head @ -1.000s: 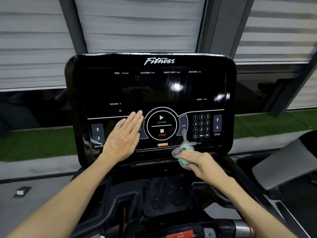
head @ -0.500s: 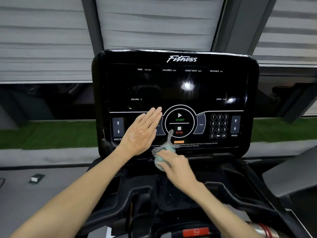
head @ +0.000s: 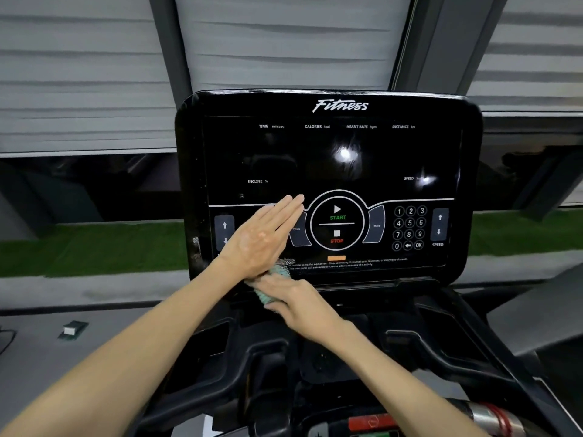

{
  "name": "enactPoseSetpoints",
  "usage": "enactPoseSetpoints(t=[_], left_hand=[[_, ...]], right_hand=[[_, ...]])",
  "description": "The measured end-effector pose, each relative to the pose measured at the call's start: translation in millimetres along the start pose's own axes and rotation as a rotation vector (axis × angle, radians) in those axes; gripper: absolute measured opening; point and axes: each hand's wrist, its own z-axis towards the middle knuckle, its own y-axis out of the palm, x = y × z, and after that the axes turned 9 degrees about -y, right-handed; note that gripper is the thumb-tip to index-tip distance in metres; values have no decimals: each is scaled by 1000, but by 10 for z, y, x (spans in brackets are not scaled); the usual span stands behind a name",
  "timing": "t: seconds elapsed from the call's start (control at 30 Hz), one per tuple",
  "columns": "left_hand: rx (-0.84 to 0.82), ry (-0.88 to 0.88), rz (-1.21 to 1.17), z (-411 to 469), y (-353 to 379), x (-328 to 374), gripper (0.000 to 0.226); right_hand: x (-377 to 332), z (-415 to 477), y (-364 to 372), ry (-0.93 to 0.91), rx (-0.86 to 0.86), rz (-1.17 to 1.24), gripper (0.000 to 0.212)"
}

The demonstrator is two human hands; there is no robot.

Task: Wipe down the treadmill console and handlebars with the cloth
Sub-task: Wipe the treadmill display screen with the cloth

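Observation:
The black treadmill console point(head: 328, 152) stands upright in front of me, with a START/STOP dial, a number pad and arrow buttons. My left hand point(head: 265, 236) lies flat and open on the lower left of the panel, fingers together pointing up right. My right hand point(head: 296, 299) grips a bunched teal cloth point(head: 277, 274) and presses it against the console's bottom edge, just under my left wrist. Part of the cloth is hidden by both hands. Black handlebars point(head: 441, 345) curve below the console.
A tray area point(head: 315, 351) sits below the console with a red safety key point(head: 372, 421) near the bottom. A metal bottle point(head: 492, 414) lies at lower right. Window blinds and a grass strip fill the background. A small box point(head: 72, 329) rests on the grey ledge at left.
My right hand has slid the cloth leftward along the console's bottom edge, from under the number pad to beneath my left wrist. The left hand has stayed flat on the panel.

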Motion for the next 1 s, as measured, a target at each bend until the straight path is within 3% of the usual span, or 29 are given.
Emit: enactPoseSetpoints(t=[0.33,0.43,0.6,0.77,1.0], left_hand=[[28,31,27,-9,93,-55,58],[24,56,53,-31,76,-70,59],[33,60,143,-260,-44,-365,56],[-9,45,161,-321,-55,-559,58],[-16,37,138,-325,-53,-541,57]], right_hand=[[383,-908,-744,182,54,-205,45],[318,-814,-619,179,44,-226,39],[77,-310,-189,10,-51,-195,42],[137,-391,-230,48,-67,-97,52],[187,-442,-307,152,35,-111,42]])
